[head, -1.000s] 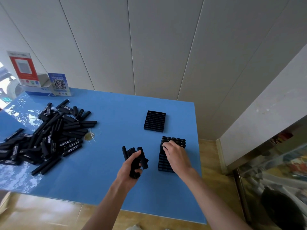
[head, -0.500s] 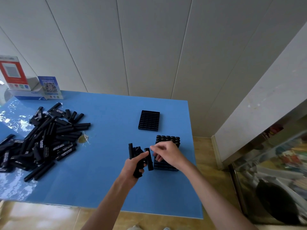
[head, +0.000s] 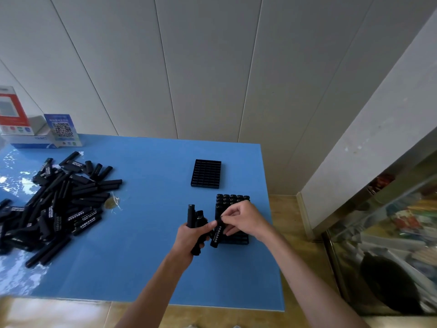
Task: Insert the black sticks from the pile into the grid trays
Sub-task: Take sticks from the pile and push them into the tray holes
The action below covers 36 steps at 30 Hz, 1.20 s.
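Head view shows the near grid tray (head: 233,204) only partly filled at its far rows, the far grid tray (head: 206,173) bare, and a big pile (head: 54,204) waiting on the glossy blue counter (head: 146,268). Left hand (head: 190,235) grips several matte, printed sticks (head: 195,217); right hand (head: 243,217) pinches one stick (head: 217,235) beside that tray.
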### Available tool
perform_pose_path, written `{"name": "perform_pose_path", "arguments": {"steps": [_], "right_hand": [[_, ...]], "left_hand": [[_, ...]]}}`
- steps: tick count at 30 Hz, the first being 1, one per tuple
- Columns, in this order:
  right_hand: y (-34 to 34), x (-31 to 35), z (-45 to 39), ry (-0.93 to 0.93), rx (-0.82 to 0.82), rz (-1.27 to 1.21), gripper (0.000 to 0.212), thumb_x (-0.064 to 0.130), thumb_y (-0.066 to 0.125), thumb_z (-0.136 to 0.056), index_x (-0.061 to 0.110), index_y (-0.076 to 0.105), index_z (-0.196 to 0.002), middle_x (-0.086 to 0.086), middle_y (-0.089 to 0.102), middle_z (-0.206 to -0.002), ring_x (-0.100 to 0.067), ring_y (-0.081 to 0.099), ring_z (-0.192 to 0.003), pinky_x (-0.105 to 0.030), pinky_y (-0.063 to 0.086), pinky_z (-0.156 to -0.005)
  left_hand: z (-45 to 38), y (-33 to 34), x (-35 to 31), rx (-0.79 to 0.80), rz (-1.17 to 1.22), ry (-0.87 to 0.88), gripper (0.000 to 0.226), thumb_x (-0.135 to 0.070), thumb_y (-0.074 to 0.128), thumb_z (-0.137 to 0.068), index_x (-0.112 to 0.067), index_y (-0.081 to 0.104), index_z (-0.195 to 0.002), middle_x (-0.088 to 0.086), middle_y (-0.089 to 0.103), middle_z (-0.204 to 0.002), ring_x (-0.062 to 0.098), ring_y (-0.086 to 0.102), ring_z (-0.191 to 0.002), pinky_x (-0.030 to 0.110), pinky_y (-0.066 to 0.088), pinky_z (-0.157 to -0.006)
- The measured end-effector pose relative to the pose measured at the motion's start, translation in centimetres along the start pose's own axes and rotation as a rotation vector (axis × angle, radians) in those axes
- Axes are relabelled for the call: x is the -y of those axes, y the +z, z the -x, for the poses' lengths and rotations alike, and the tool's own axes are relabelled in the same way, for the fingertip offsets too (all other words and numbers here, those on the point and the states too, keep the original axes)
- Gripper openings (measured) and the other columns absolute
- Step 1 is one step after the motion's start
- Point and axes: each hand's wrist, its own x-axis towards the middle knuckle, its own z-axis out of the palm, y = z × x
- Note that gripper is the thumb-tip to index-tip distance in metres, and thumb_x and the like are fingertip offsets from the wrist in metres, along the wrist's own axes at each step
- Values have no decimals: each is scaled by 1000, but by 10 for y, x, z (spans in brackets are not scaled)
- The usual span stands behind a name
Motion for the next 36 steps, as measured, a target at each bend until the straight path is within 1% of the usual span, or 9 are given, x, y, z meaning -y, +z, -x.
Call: {"name": "perform_pose_path", "arguments": {"steps": [3,7,11,16,20,23,27,33,36], "right_hand": [[-9,-5,-2,-64,-99,126,7,5,68,-90,5,73,-95,-12,74,-84,-22,75,-72,-37,63,-74],[-17,-19,-6,-272,-281,456,11,14,69,-92,15,76,-101,2,71,-91,-9,68,-78,-28,58,-82],[-15,-35,-10,-386,-353,605,17,14,69,-94,14,74,-109,1,69,-95,-12,66,-84,-30,55,-85],[-5,-43,-13,-424,-389,632,19,12,68,-94,13,74,-112,1,70,-101,-15,66,-86,-30,55,-84],[-3,-42,-15,-436,-388,630,18,11,67,-94,12,75,-110,-1,70,-100,-17,64,-84,-32,53,-82],[-1,-41,-16,-441,-366,666,19,10,66,-95,10,74,-112,-2,70,-103,-19,66,-89,-31,53,-84],[3,-45,-15,-450,-330,750,20,10,66,-95,10,74,-114,-4,71,-103,-23,68,-90,-36,56,-83],[7,-37,-17,-427,-387,753,12,12,66,-95,11,74,-104,-4,73,-95,-23,67,-85,-38,55,-75],[8,-33,-21,-415,-418,777,12,12,63,-97,8,74,-100,-3,68,-97,-22,65,-81,-36,56,-73]], "left_hand": [[-4,-8,0,-44,61,-11,44,-34,93,-66,-8,65,-88,6,58,-67,13,45,-52,24,34,-45],[-7,-25,-1,-118,105,-31,47,-31,92,-68,-6,66,-96,6,62,-66,13,47,-53,25,38,-50],[-10,-36,-1,-162,145,-45,44,-27,90,-72,-5,66,-101,6,62,-66,13,45,-50,25,37,-49],[-10,-45,1,-184,141,-56,41,-27,89,-74,-5,66,-100,7,61,-66,13,42,-48,26,35,-47],[-10,-48,6,-191,154,-59,45,-25,89,-74,-3,66,-106,7,61,-68,13,43,-47,25,36,-46],[-11,-49,8,-192,162,-63,46,-25,89,-73,-2,66,-107,8,61,-68,13,43,-48,25,37,-47],[-11,-47,8,-186,176,-54,42,-23,90,-73,-4,66,-102,7,62,-68,15,46,-54,25,38,-49],[-10,-43,7,-173,172,-48,38,-22,90,-73,-5,67,-97,7,63,-68,15,47,-57,26,37,-51],[-8,-41,5,-148,156,-64,35,-23,89,-74,-6,65,-93,7,61,-69,14,42,-50,25,35,-48]]}}
